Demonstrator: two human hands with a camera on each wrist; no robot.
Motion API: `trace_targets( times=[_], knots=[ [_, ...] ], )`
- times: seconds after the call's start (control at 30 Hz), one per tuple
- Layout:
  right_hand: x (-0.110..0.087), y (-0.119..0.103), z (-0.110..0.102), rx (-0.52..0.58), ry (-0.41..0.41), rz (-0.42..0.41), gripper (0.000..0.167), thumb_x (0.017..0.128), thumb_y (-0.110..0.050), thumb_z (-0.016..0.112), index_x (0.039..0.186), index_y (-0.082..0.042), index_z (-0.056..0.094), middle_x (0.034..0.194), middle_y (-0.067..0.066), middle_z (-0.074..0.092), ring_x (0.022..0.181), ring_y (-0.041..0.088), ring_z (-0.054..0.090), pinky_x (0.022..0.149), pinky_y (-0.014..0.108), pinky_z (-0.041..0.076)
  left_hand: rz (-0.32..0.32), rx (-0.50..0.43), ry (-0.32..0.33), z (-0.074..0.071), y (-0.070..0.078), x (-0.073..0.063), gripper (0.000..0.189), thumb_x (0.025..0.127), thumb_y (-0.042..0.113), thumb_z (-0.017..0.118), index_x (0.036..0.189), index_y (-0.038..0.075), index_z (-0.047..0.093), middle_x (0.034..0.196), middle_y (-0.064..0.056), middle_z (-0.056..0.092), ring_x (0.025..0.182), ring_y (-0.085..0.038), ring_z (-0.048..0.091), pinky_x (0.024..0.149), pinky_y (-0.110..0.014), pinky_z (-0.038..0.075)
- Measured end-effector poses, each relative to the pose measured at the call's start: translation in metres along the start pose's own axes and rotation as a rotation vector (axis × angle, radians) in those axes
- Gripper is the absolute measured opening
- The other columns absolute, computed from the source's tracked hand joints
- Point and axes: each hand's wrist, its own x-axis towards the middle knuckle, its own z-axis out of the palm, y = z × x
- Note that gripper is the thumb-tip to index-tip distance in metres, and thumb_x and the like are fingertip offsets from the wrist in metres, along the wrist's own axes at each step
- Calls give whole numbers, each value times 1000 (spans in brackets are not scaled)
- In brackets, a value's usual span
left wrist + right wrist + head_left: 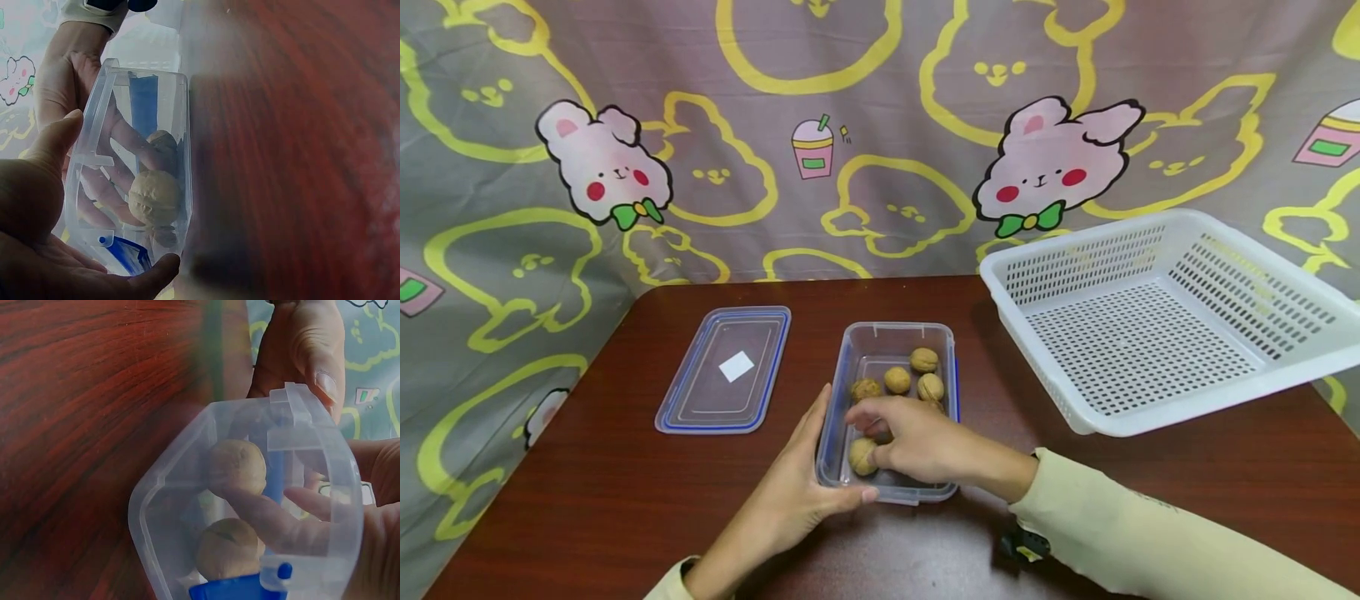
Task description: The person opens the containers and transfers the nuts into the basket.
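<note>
A clear plastic box [954,350] with several walnuts [923,360] in it stands on the table. My left hand [797,487] grips its near left corner, thumb over the front rim and fingers along the left side. Inside the box, my right hand [925,442] reaches down with loosely bent, spread fingers. Its thumb touches a walnut [862,457] near the front left corner. Through the wall in the right wrist view, a fingertip meets one walnut [237,467], and another walnut [230,549] lies beside it. The right hand hides part of the box floor.
A clear lid [718,400] with a blue seal and a white label lies flat left of the box. On the right stands a large white perforated basket [1037,362]. A patterned curtain [700,242] hangs behind the dark red wooden table [602,492].
</note>
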Motion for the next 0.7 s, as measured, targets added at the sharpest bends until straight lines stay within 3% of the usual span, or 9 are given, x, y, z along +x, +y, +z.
trace_targets(
  times=[0.47,0.7],
  knots=[
    [8,2,11,31,37,22,49,81,6,68,128,-3,68,117,13,75,113,26,70,102,47,54,-14,16,4,2,0,0,134,74,32,96,170,13,6,176,-16,10,160,-37,19,128,-61,17],
    [8,2,14,12,44,-8,49,78,7,69,126,-2,69,114,12,75,109,25,70,99,43,56,-11,9,5,2,0,-1,133,74,30,96,170,14,6,176,-17,11,158,-38,23,127,-60,19]
  ],
)
